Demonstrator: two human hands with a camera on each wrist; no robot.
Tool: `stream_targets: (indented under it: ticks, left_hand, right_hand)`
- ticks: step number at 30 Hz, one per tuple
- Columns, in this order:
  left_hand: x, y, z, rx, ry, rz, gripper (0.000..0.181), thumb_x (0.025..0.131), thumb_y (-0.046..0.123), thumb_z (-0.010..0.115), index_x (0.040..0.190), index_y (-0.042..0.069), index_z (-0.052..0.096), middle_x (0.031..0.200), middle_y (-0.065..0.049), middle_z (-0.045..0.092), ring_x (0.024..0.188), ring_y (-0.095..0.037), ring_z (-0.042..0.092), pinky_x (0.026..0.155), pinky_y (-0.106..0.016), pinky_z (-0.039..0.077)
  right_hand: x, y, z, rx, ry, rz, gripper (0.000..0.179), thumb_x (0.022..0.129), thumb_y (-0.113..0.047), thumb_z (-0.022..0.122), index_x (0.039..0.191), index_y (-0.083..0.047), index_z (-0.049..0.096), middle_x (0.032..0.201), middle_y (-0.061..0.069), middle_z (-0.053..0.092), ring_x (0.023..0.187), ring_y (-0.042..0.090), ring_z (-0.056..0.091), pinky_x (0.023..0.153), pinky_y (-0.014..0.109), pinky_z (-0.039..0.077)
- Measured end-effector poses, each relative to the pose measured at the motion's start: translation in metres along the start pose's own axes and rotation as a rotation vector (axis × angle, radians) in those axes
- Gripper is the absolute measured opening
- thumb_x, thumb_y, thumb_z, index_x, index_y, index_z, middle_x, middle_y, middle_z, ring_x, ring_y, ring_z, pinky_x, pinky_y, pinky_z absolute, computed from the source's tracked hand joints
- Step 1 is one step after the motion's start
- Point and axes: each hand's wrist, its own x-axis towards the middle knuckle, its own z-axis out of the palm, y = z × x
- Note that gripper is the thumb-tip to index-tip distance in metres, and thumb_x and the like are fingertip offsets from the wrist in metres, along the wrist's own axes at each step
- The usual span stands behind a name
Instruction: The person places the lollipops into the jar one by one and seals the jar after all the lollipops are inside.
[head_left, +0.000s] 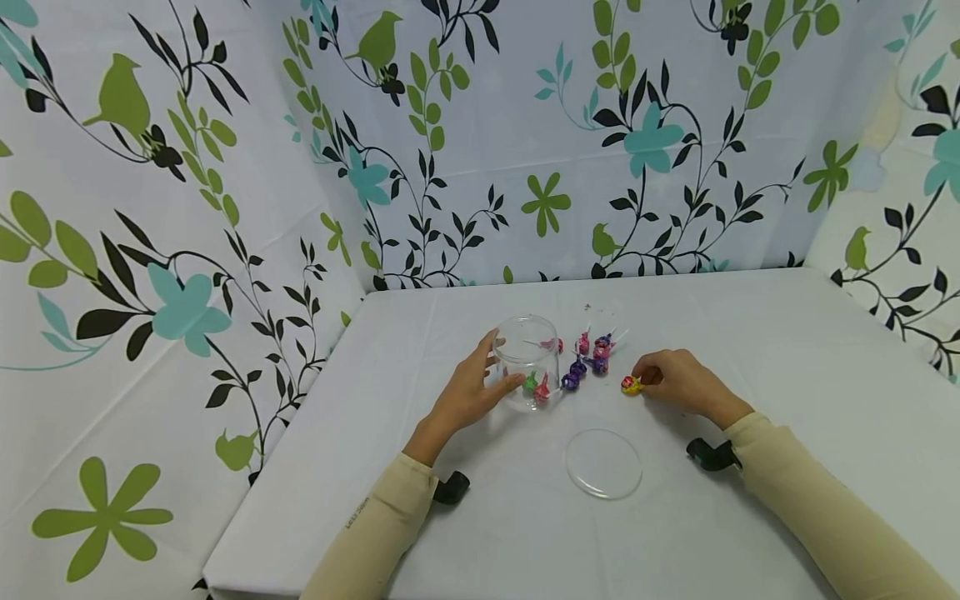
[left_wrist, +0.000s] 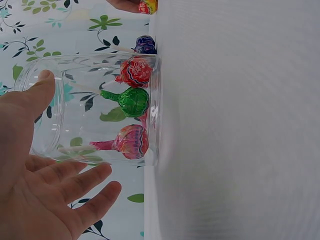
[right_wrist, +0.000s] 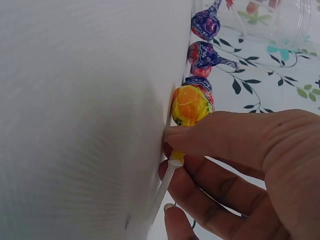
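My left hand holds a clear jar that stands upright on the table, its thumb on one side and the fingers on the other. Inside the jar, the left wrist view shows a red lollipop, a green lollipop and a pink lollipop resting at the bottom. To the right, my right hand pinches a yellow-wrapped lollipop just below its candy head, between thumb and fingers. Its white stick points back under the hand, close to the tabletop.
Several purple and pink lollipops, among them a purple lollipop, lie between the jar and my right hand. A clear round lid lies flat nearer me. White cloth covers the table; a patterned curtain hangs behind it.
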Motion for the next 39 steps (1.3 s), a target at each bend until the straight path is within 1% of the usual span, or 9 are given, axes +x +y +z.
stream_targets:
  ticks: [5, 12, 17, 20, 23, 28, 32, 39]
  left_hand:
    - [-0.001, 0.000, 0.000, 0.007, 0.001, -0.007, 0.094, 0.098, 0.050, 0.071, 0.166, 0.011, 0.019, 0.161, -0.013, 0.042, 0.137, -0.036, 0.052, 0.108, -0.055, 0.046]
    - [-0.002, -0.002, 0.001, 0.009, 0.002, -0.016, 0.094, 0.098, 0.051, 0.071, 0.166, 0.011, 0.020, 0.161, -0.013, 0.042, 0.138, -0.036, 0.052, 0.107, -0.055, 0.046]
    - [0.000, -0.003, 0.002, 0.013, 0.010, 0.005, 0.093, 0.099, 0.051, 0.070, 0.166, 0.011, 0.019, 0.160, -0.014, 0.043, 0.137, -0.035, 0.053, 0.107, -0.054, 0.047]
    - [0.001, -0.002, 0.001, 0.014, 0.015, 0.012, 0.094, 0.098, 0.050, 0.071, 0.166, 0.010, 0.019, 0.160, -0.014, 0.044, 0.136, -0.035, 0.053, 0.106, -0.054, 0.048]
    - [0.003, 0.000, 0.001, 0.009, 0.011, 0.014, 0.094, 0.098, 0.050, 0.071, 0.166, 0.010, 0.020, 0.160, -0.013, 0.043, 0.137, -0.035, 0.053, 0.107, -0.054, 0.047]
    - [0.004, 0.003, -0.001, 0.007, 0.004, -0.007, 0.094, 0.098, 0.052, 0.069, 0.167, 0.013, 0.019, 0.162, -0.010, 0.042, 0.138, -0.034, 0.052, 0.108, -0.054, 0.045]
    - [0.002, 0.003, -0.001, 0.005, 0.004, -0.016, 0.093, 0.098, 0.050, 0.071, 0.167, 0.013, 0.020, 0.161, -0.010, 0.043, 0.138, -0.035, 0.052, 0.108, -0.055, 0.046]
    - [0.000, 0.002, 0.000, 0.000, 0.003, -0.019, 0.093, 0.098, 0.050, 0.071, 0.166, 0.012, 0.020, 0.161, -0.010, 0.043, 0.137, -0.035, 0.052, 0.107, -0.055, 0.046]
  right_hand:
    - [0.001, 0.000, 0.002, -0.004, 0.003, -0.009, 0.016, 0.087, 0.004, 0.076, 0.102, 0.000, 0.075, 0.088, 0.002, 0.070, 0.081, 0.021, 0.063, 0.075, 0.043, 0.058]
    - [0.002, 0.001, 0.003, -0.002, -0.003, 0.012, 0.015, 0.088, 0.004, 0.076, 0.102, 0.001, 0.073, 0.089, 0.004, 0.068, 0.082, 0.022, 0.062, 0.077, 0.044, 0.059]
    - [0.003, 0.001, 0.000, -0.011, 0.010, 0.017, 0.016, 0.088, 0.003, 0.076, 0.103, 0.001, 0.073, 0.090, 0.004, 0.068, 0.083, 0.023, 0.063, 0.078, 0.044, 0.058]
    - [0.004, -0.001, -0.004, -0.003, 0.015, 0.000, 0.016, 0.088, 0.003, 0.076, 0.104, 0.001, 0.072, 0.090, 0.004, 0.069, 0.084, 0.024, 0.063, 0.078, 0.045, 0.058]
    - [0.004, -0.003, -0.008, 0.001, 0.042, -0.013, 0.016, 0.088, 0.005, 0.076, 0.103, 0.001, 0.073, 0.089, 0.005, 0.069, 0.084, 0.025, 0.063, 0.078, 0.045, 0.058]
    - [0.004, -0.009, -0.013, 0.004, 0.093, -0.043, 0.017, 0.088, 0.005, 0.076, 0.104, 0.001, 0.072, 0.090, 0.004, 0.069, 0.084, 0.025, 0.063, 0.077, 0.044, 0.058]
    - [0.005, -0.017, -0.017, 0.015, 0.101, -0.047, 0.017, 0.089, 0.005, 0.075, 0.105, 0.002, 0.071, 0.092, 0.006, 0.070, 0.086, 0.026, 0.064, 0.079, 0.045, 0.058]
    - [0.012, -0.035, -0.030, -0.008, 0.102, -0.046, 0.018, 0.090, 0.003, 0.075, 0.108, 0.002, 0.072, 0.092, 0.007, 0.070, 0.087, 0.027, 0.065, 0.079, 0.047, 0.060]
